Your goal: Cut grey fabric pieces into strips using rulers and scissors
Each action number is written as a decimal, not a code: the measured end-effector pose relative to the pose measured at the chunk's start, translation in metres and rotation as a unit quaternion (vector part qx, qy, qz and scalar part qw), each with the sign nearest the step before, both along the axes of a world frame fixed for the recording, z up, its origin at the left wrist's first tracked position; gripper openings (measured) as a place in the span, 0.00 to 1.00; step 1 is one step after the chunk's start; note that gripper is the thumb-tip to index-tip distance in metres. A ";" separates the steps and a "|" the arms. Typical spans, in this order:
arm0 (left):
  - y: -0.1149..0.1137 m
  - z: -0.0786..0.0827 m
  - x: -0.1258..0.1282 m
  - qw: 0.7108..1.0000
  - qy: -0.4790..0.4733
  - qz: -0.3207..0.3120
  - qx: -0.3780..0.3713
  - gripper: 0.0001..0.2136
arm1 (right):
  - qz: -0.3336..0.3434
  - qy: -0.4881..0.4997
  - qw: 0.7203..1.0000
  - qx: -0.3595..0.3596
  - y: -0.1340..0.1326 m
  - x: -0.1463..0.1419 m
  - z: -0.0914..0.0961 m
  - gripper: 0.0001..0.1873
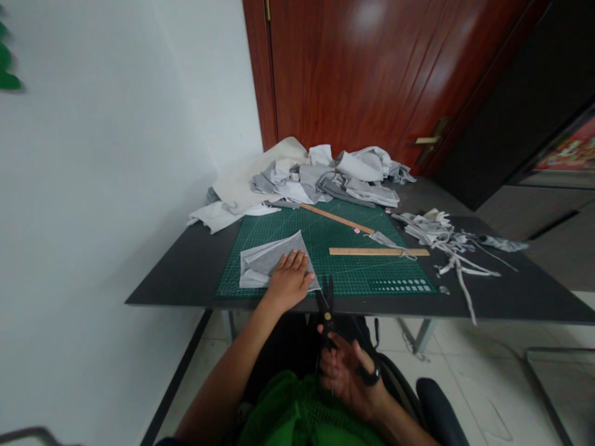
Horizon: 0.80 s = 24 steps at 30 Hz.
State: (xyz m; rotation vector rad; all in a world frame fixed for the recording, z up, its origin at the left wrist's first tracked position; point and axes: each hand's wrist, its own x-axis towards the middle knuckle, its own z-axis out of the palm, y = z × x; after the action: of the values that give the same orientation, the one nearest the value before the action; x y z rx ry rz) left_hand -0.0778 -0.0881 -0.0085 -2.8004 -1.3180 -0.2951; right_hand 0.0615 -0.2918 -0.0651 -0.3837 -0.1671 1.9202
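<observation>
My left hand (290, 280) lies flat on a folded piece of grey cloth (260, 259), its fingers stretched out and pressing the cloth to the green cutting mat (344, 220). Below the mat's front edge, my right hand (348, 371) grips a pair of black scissors (328, 314) by the handles. Their blades stand apart and point away from me, close to the cloth's lower right corner. Whether a blade touches that corner I cannot tell.
Two wooden rulers, one slanted (337, 218) and one level (362, 251), lie on the mat. Heaped grey and white fabric (320, 176) fills the table's back. Cloth scraps and strips (430, 229) lie to the right. A wall (139, 155) stands left, a wooden door (353, 74) behind.
</observation>
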 end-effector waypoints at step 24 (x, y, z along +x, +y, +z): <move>-0.010 0.000 0.004 0.999 0.005 -0.053 -0.001 0.28 | -0.062 0.018 0.997 -0.030 0.007 -0.019 -0.004 0.36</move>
State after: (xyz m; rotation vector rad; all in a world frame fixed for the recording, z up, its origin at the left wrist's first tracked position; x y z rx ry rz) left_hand -0.0737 -0.0984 -0.0083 -2.8738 -1.1714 -0.2822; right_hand 0.0425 -0.2844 -0.0686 -0.3912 -0.0604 1.8124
